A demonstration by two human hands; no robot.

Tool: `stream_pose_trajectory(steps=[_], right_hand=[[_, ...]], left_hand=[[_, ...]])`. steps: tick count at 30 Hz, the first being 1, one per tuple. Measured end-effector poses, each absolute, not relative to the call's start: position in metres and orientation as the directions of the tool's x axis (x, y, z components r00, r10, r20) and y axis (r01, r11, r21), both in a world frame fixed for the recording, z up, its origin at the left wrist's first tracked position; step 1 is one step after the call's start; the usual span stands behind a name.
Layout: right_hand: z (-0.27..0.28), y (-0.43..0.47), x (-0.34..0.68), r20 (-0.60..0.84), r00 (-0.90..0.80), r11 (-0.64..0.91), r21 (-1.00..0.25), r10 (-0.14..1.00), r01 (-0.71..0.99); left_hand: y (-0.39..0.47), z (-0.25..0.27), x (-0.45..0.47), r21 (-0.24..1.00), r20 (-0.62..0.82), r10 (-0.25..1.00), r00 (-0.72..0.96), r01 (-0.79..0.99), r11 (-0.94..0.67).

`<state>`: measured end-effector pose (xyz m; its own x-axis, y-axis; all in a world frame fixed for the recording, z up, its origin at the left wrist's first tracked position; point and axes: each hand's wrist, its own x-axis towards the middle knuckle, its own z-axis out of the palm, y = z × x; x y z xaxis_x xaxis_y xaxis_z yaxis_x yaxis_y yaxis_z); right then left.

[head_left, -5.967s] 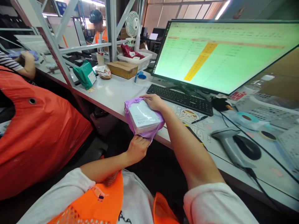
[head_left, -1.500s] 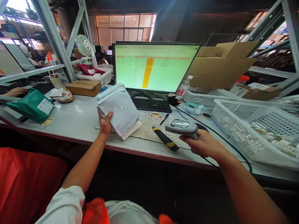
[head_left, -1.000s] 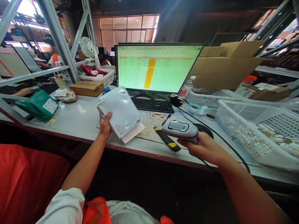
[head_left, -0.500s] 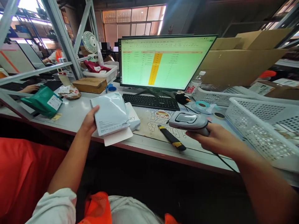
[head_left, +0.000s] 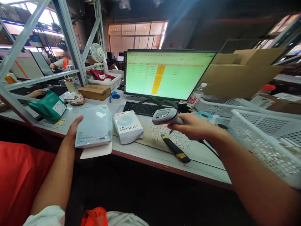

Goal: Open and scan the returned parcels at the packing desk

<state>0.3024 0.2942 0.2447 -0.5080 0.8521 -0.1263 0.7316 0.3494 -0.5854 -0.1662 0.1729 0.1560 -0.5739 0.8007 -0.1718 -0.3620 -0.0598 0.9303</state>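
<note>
My left hand (head_left: 73, 131) grips the left side of a pale blue-white box (head_left: 94, 124), glossy on top, with a barcode near its lower edge. A white flap (head_left: 96, 151) sticks out below that box, past the table's front edge. In my right hand (head_left: 191, 124) is a grey-white handheld barcode scanner (head_left: 166, 115), its head facing left and its cable trailing down. Between the two hands a white box marked "beauty" (head_left: 129, 125) lies on the table. A black and yellow utility knife (head_left: 175, 149) rests below the scanner, on a printed mat (head_left: 152, 142).
Behind stand a monitor (head_left: 166, 75) and a keyboard (head_left: 141, 108). White perforated baskets (head_left: 261, 141) and a large open carton (head_left: 237, 78) occupy the right. To the left are a green parcel (head_left: 50, 106), a brown box (head_left: 95, 92), a metal frame (head_left: 70, 44) and another person's hand (head_left: 37, 93).
My left hand has carried the pale box leftward, uncovering the "beauty" box. The scanner in my right hand has moved left. The view has tilted slightly upward.
</note>
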Motion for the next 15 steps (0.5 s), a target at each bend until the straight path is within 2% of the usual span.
stream_pose_trajectory(steps=[2, 4, 6, 8, 9, 11, 13, 15], right_hand=[[0.239, 0.295, 0.305, -0.132, -0.525, 0.362, -0.583, 0.841, 0.727], [0.234, 0.294, 0.313, -0.144, -0.519, 0.349, -0.588, 0.843, 0.73], [0.23, 0.294, 0.321, -0.137, -0.51, 0.347, -0.584, 0.849, 0.734], [0.229, 0.293, 0.326, -0.105, -0.523, 0.378, -0.575, 0.846, 0.726], [0.23, 0.292, 0.327, -0.09, -0.535, 0.397, -0.569, 0.84, 0.72], [0.231, 0.291, 0.327, -0.083, -0.542, 0.411, -0.558, 0.836, 0.721], [0.233, 0.288, 0.325, -0.094, -0.53, 0.4, -0.549, 0.843, 0.734], [0.234, 0.286, 0.326, -0.085, -0.528, 0.404, -0.544, 0.845, 0.735]], left_hand=[[0.183, 0.158, -0.181, 0.984, -0.179, 0.729, -0.661, -0.107, 0.144], [0.192, 0.167, -0.189, 0.936, -0.009, 0.622, -0.783, 0.213, 0.281], [0.197, 0.18, -0.182, 0.761, 0.291, 0.608, -0.739, 0.564, 0.321], [0.2, 0.189, -0.156, 0.468, 0.482, 0.768, -0.423, 0.865, 0.182], [0.202, 0.19, -0.137, 0.326, 0.475, 0.855, -0.208, 0.944, 0.048], [0.207, 0.18, -0.091, 0.176, 0.3, 0.945, 0.129, 0.967, -0.187], [0.213, 0.159, -0.047, 0.054, 0.12, 0.971, 0.208, 0.975, -0.215], [0.219, 0.137, -0.019, -0.018, 0.033, 0.983, 0.179, 0.984, -0.179]])
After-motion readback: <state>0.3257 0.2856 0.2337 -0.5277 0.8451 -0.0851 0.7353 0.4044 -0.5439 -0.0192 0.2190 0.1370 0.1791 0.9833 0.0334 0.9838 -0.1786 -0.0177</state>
